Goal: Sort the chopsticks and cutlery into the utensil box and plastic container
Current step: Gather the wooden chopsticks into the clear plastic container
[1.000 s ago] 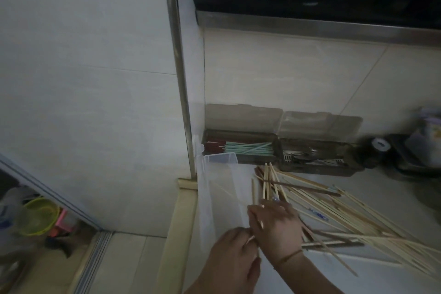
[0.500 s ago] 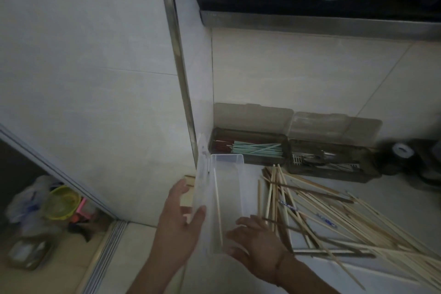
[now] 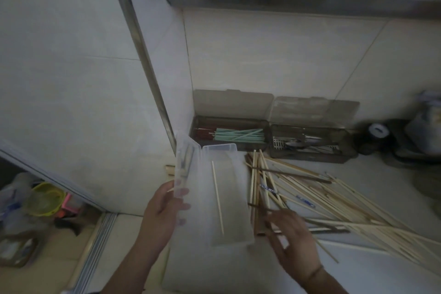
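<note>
— How far along is the sorting?

— Barely begun. One wooden chopstick [image 3: 217,198] lies in the clear plastic container [image 3: 241,238], while the big heap of chopsticks [image 3: 310,198] sprawls on the counter [image 3: 370,272] just to its right.

— And the hands?

— The left hand [image 3: 164,207] grips the container's raised lid [image 3: 182,169]; the right hand [image 3: 291,243] reaches into the heap, fingers loosely curled, grip unclear. The utensil box [image 3: 307,155] by the wall holds green chopsticks [image 3: 238,135] and cutlery [image 3: 300,143].
</note>
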Action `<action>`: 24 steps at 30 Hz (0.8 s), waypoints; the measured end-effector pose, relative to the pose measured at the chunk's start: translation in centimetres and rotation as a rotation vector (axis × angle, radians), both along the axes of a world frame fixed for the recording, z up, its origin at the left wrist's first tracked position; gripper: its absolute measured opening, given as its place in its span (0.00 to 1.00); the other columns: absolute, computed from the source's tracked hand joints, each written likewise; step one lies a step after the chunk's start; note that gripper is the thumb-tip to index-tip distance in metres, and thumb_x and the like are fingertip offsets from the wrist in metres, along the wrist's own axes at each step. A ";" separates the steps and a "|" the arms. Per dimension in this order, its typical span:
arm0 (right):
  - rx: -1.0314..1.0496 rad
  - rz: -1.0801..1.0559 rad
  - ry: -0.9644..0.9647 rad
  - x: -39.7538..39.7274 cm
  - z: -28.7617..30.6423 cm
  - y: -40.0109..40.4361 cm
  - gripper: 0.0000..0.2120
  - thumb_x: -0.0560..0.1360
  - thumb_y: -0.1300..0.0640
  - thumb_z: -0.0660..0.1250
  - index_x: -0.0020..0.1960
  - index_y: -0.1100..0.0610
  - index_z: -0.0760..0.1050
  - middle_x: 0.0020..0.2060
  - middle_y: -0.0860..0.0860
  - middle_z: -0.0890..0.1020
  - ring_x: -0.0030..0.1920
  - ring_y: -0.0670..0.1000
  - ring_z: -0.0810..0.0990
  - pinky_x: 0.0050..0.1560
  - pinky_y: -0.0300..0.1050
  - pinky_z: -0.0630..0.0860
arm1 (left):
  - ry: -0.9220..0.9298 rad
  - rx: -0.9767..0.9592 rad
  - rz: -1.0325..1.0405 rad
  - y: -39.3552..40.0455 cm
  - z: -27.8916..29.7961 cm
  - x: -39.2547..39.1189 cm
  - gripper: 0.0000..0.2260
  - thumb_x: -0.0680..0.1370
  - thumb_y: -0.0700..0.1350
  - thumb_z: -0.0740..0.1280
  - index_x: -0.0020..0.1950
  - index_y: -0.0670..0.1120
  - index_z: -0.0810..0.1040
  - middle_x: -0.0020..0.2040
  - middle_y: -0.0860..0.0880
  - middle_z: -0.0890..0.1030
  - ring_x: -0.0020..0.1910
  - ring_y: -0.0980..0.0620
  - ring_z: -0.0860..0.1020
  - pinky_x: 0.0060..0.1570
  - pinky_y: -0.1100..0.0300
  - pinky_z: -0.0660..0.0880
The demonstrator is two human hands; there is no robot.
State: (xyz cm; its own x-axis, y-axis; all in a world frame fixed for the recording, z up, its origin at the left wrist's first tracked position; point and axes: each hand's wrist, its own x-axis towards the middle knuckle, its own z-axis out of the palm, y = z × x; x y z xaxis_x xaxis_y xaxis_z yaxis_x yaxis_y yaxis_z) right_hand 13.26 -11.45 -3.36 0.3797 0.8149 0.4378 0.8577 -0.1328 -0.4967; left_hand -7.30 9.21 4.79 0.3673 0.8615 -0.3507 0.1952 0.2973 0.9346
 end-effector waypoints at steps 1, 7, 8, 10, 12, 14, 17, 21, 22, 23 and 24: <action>-0.011 -0.112 -0.022 0.9 -0.4 -1.2 0.12 0.77 0.51 0.61 0.48 0.55 0.81 0.47 0.48 0.82 0.51 0.54 0.78 0.56 0.41 0.71 | 0.003 0.009 0.000 0.0 0.1 0.2 0.10 0.75 0.42 0.68 0.55 0.51 0.78 0.50 0.48 0.84 0.45 0.43 0.82 0.40 0.50 0.77; -0.329 -0.202 -0.320 3.4 -3.8 -6.2 0.22 0.78 0.42 0.52 0.44 0.49 0.82 0.45 0.50 0.82 0.49 0.59 0.75 0.51 0.55 0.69 | 0.037 0.066 -0.009 0.2 0.1 0.9 0.07 0.78 0.42 0.68 0.51 0.54 0.78 0.52 0.47 0.82 0.46 0.46 0.83 0.48 0.48 0.77; -0.338 -0.229 -0.329 3.4 -4.0 -6.3 0.21 0.78 0.44 0.53 0.43 0.49 0.82 0.45 0.50 0.82 0.49 0.60 0.76 0.52 0.56 0.69 | 0.046 0.074 -0.009 0.3 0.0 1.0 0.07 0.78 0.43 0.68 0.51 0.55 0.78 0.52 0.47 0.83 0.46 0.47 0.83 0.48 0.48 0.78; -0.377 -0.283 -0.317 3.4 -4.0 -6.0 0.15 0.75 0.47 0.58 0.41 0.49 0.82 0.45 0.51 0.82 0.47 0.61 0.78 0.53 0.58 0.70 | 0.053 0.083 0.002 0.4 0.0 1.2 0.06 0.77 0.45 0.69 0.50 0.57 0.79 0.51 0.47 0.83 0.45 0.49 0.83 0.47 0.51 0.77; -0.421 -0.321 -0.298 3.5 -4.1 -5.7 0.12 0.71 0.48 0.61 0.41 0.49 0.82 0.44 0.50 0.82 0.47 0.61 0.78 0.53 0.59 0.70 | 0.047 0.079 0.028 0.4 0.1 1.4 0.06 0.76 0.45 0.70 0.47 0.58 0.80 0.50 0.48 0.83 0.46 0.47 0.83 0.45 0.53 0.76; -0.449 -0.330 -0.304 3.6 -4.2 -5.5 0.12 0.71 0.48 0.60 0.41 0.50 0.82 0.44 0.50 0.82 0.48 0.61 0.77 0.54 0.60 0.69 | 0.043 0.085 0.035 0.3 0.3 1.7 0.07 0.76 0.45 0.70 0.45 0.59 0.80 0.50 0.48 0.83 0.47 0.46 0.83 0.46 0.52 0.76; -0.432 -0.329 -0.343 4.0 -4.2 -5.7 0.12 0.72 0.49 0.60 0.41 0.50 0.82 0.43 0.49 0.83 0.49 0.60 0.76 0.56 0.61 0.68 | 0.049 0.121 0.031 0.2 0.4 2.0 0.10 0.75 0.47 0.69 0.43 0.64 0.81 0.48 0.51 0.83 0.45 0.49 0.83 0.47 0.51 0.77; -0.424 -0.387 -0.419 4.8 -3.9 -6.6 0.13 0.70 0.47 0.61 0.42 0.51 0.82 0.40 0.49 0.83 0.50 0.60 0.76 0.62 0.67 0.63 | 0.206 0.292 0.011 0.3 0.0 1.9 0.10 0.78 0.43 0.67 0.56 0.57 0.77 0.54 0.56 0.80 0.48 0.49 0.81 0.49 0.52 0.76; -0.406 -0.399 -0.440 5.1 -4.1 -7.0 0.13 0.71 0.46 0.61 0.41 0.51 0.82 0.40 0.49 0.83 0.51 0.60 0.76 0.63 0.68 0.61 | 0.278 0.358 -0.007 0.2 0.0 1.8 0.13 0.79 0.43 0.67 0.61 0.55 0.74 0.57 0.56 0.78 0.50 0.50 0.79 0.48 0.54 0.74; -0.384 -0.406 -0.457 5.4 -4.3 -7.4 0.15 0.73 0.45 0.60 0.40 0.51 0.82 0.40 0.49 0.83 0.52 0.60 0.75 0.64 0.69 0.59 | 0.336 0.418 -0.026 0.1 0.1 1.7 0.17 0.78 0.44 0.67 0.67 0.54 0.72 0.59 0.56 0.76 0.51 0.51 0.77 0.49 0.56 0.72; -0.364 -0.412 -0.466 5.7 -4.4 -7.6 0.19 0.76 0.44 0.56 0.39 0.51 0.82 0.41 0.50 0.83 0.53 0.60 0.74 0.65 0.69 0.58 | 0.370 0.469 -0.046 0.1 0.1 1.5 0.20 0.78 0.45 0.67 0.70 0.53 0.69 0.62 0.56 0.74 0.53 0.51 0.76 0.51 0.57 0.71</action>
State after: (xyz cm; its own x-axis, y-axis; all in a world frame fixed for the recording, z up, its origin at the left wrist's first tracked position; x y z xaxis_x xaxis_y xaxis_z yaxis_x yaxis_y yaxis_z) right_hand 18.91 -19.07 -7.79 0.5277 0.7708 0.3569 0.8142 -0.5788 0.0463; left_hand -5.75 9.29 4.91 0.3337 0.9415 -0.0480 0.5353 -0.1474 0.8317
